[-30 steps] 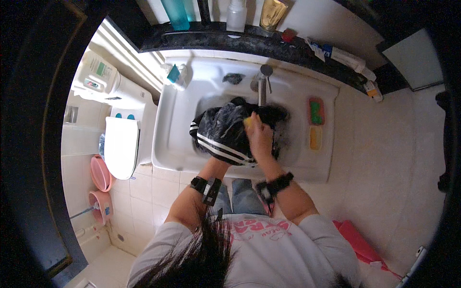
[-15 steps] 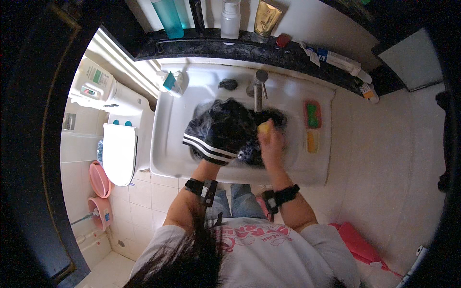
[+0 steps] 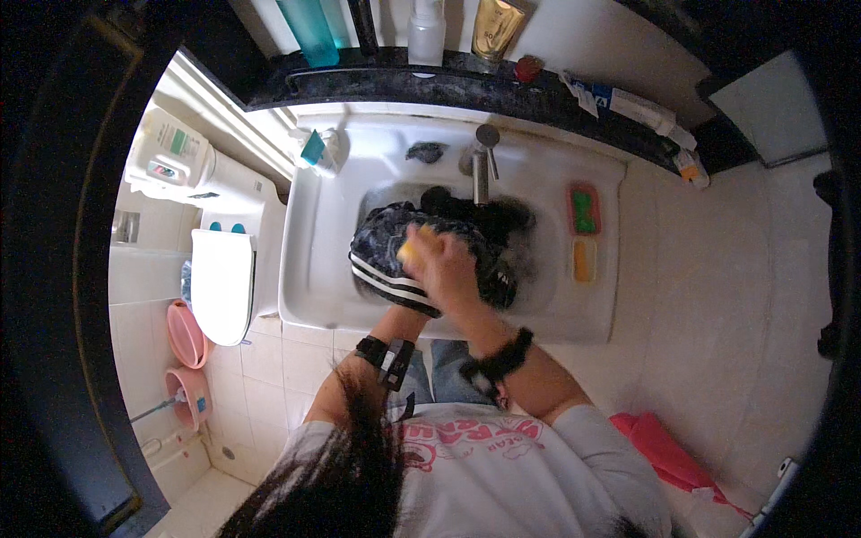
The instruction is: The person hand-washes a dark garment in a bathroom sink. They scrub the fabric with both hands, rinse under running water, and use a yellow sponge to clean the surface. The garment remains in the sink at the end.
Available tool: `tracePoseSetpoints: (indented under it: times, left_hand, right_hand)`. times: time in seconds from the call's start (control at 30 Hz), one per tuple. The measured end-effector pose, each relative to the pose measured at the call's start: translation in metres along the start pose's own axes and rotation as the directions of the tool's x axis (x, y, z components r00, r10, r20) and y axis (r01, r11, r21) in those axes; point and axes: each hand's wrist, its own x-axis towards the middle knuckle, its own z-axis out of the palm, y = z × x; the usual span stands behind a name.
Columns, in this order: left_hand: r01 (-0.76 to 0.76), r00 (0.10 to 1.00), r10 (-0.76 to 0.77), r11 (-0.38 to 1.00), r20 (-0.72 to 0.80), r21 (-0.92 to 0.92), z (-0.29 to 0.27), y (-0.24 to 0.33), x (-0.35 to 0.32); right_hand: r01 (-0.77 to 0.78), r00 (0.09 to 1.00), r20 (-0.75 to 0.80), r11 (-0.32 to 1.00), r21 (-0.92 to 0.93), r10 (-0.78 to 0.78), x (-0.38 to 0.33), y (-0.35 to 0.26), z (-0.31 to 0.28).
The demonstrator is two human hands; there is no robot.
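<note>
Garment: black cloth with white stripes (image 3: pixel 390 280), sudsy, bunched in the basin of the white sink (image 3: pixel 314 242); taken below as the clock's centre.
Left hand: hidden in or under the striped cloth, entering from 6 o'clock at the wrist (image 3: pixel 403 323); finger opening and grip cannot be told.
Right hand (image 3: pixel 446 269): over the cloth, slightly blurred; fingers curled closed around a yellow block (image 3: pixel 414 246), which meets or nearly meets the fabric, contact unclear.
Tap (image 3: pixel 482 179): metal, 1 o'clock, spout over the basin.
Dark clump (image 3: pixel 426 152): 12 o'clock, on the sink's back ledge.
Small dishes: two, 3 o'clock, on the sink's side ledge; one reddish with green contents (image 3: pixel 585 212), one pale with yellow contents (image 3: pixel 584 261).
Shelf (image 3: pixel 377 88): black, 12 o'clock, beyond the sink; bears bottles and tubes.
Toilet (image 3: pixel 222 287): white, 9 o'clock, lid down.
Pink bucket (image 3: pixel 195 408): 8 o'clock, on the floor.
Red fabric (image 3: pixel 659 451): 4 o'clock.
</note>
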Motion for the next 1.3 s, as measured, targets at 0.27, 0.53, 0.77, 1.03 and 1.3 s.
tracePoseSetpoints:
  times: [0.27, 0.53, 0.77, 1.03, 1.3]
  left_hand:
    - [0.011, 1.000, -0.011, 0.998, -0.002, -0.061, -0.012, -0.002, -0.007]
    - [-0.128, 0.968, 0.250, 0.535, -0.012, 0.835, -0.005, 0.043, -0.003]
    - [-0.083, 0.947, 0.320, 0.340, -0.032, 0.937, -0.015, 0.052, -0.007]
    - [-0.108, 0.940, 0.337, 0.421, -0.045, 0.901, -0.026, 0.042, 0.007]
    - [-0.148, 0.956, 0.226, 0.923, -0.186, 0.356, -0.050, -0.004, 0.021]
  right_hand:
    - [0.006, 1.000, -0.004, 0.991, 0.130, -0.006, -0.026, 0.004, 0.002]
    - [-0.410, 0.898, -0.198, 0.911, -0.048, 0.394, -0.053, 0.151, 0.033]
    - [-0.383, 0.878, 0.106, 0.818, -0.429, 0.467, -0.074, 0.235, 0.095]
    - [-0.578, 0.780, 0.303, 0.816, 0.013, 0.548, -0.054, 0.207, 0.064]
    - [0.097, 0.990, -0.119, 0.982, 0.163, -0.078, -0.028, 0.046, 0.018]
